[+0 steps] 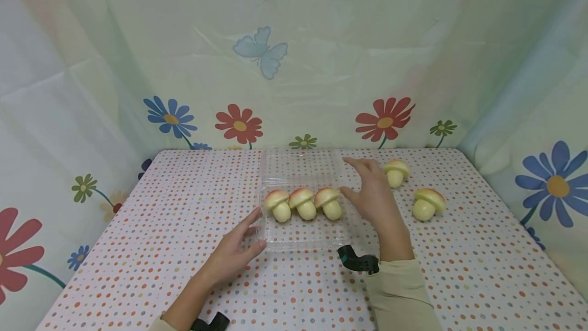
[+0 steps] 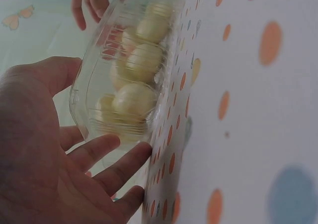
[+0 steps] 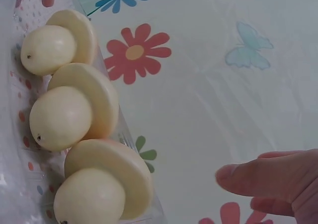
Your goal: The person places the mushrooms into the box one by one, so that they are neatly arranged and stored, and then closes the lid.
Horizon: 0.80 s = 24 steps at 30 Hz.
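Note:
A clear plastic clamshell box (image 1: 300, 243) stands on the table with its lid (image 1: 300, 160) folded back. Three toy mushrooms, one on the left (image 1: 278, 205), one in the middle (image 1: 303, 203) and one on the right (image 1: 329, 203), lie in a row inside it. My left hand (image 1: 236, 249) is at the box's left side, fingers spread and relaxed; in the left wrist view its thumb (image 2: 62, 72) meets the rim. Over the box's right edge, my right hand (image 1: 369, 193) is raised beside the right-hand mushroom, thumb and fingers apart, holding nothing.
Two more toy mushrooms, a farther one (image 1: 396, 173) and a nearer one (image 1: 428, 204), lie on the table right of the right hand. A dotted cloth covers the table (image 1: 184, 208). Flower-printed curtains (image 1: 312, 75) hang behind and at both sides.

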Tool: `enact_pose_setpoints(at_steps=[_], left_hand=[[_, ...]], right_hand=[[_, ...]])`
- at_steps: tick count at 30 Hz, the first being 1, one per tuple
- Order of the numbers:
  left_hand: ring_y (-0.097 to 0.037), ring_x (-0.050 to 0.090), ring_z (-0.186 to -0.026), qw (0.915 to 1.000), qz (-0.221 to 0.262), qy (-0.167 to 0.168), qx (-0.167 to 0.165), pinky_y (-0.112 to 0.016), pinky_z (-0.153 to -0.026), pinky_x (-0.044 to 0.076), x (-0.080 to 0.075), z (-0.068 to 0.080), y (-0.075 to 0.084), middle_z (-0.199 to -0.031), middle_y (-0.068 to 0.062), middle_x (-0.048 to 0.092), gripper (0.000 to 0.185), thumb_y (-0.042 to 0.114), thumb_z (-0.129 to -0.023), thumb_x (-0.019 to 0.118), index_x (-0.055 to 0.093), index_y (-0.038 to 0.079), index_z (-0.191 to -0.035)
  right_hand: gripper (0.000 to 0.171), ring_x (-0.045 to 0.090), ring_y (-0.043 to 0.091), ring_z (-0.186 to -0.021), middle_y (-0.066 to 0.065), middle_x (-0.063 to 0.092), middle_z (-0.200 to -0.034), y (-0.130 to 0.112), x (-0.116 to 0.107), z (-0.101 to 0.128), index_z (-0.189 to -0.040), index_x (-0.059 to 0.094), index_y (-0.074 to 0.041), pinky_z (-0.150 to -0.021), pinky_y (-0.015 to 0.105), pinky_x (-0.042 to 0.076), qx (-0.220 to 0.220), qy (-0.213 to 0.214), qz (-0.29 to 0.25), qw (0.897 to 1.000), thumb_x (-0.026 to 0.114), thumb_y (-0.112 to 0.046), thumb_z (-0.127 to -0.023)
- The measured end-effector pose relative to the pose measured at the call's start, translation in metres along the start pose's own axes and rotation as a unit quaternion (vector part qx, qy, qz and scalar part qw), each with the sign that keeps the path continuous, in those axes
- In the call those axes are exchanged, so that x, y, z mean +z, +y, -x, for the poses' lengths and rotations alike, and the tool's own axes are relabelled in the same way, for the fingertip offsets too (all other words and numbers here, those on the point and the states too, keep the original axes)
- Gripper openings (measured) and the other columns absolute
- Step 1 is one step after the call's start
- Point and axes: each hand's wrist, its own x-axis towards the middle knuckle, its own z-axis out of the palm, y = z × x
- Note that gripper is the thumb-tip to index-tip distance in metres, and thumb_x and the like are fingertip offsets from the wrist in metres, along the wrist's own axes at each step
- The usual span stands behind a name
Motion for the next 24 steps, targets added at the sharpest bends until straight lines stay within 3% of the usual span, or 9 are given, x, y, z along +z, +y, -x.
enact_pose_setpoints(at_steps=[9,16,24], left_hand=[[-0.037,0.049,-0.145,1.0000,0.000,0.001,0.004,-0.063,-0.114,0.042,0.000,0.000,0.000,-0.168,-0.003,0.034,0.077,0.030,-0.103,0.066,0.024,0.021,-0.166],[-0.038,0.048,-0.145,1.0000,-0.002,0.003,0.002,-0.063,-0.111,0.045,0.000,0.001,0.001,-0.168,-0.003,0.034,0.076,0.030,-0.103,0.065,0.024,0.021,-0.166],[-0.039,0.048,-0.145,1.0000,-0.002,0.003,0.005,-0.065,-0.114,0.040,0.000,0.001,0.001,-0.168,-0.004,0.034,0.076,0.031,-0.103,0.064,0.023,0.021,-0.167]], right_hand=[[0.061,0.041,0.051,-0.139,0.029,0.044,-0.150,0.002,-0.005,0.000,-0.149,0.053,-0.010,-0.111,0.068,0.040,0.009,0.082,-0.002,0.997,0.076,-0.008,-0.093],[0.060,0.042,0.050,-0.139,0.028,0.044,-0.149,0.007,-0.008,0.000,-0.150,0.053,-0.010,-0.109,0.067,0.043,0.029,0.108,-0.013,0.994,0.074,-0.006,-0.093],[0.054,0.038,0.049,-0.142,0.026,0.041,-0.153,0.007,-0.012,0.000,-0.146,0.057,-0.009,-0.108,0.067,0.043,0.065,0.153,-0.039,0.985,0.073,-0.007,-0.094]])
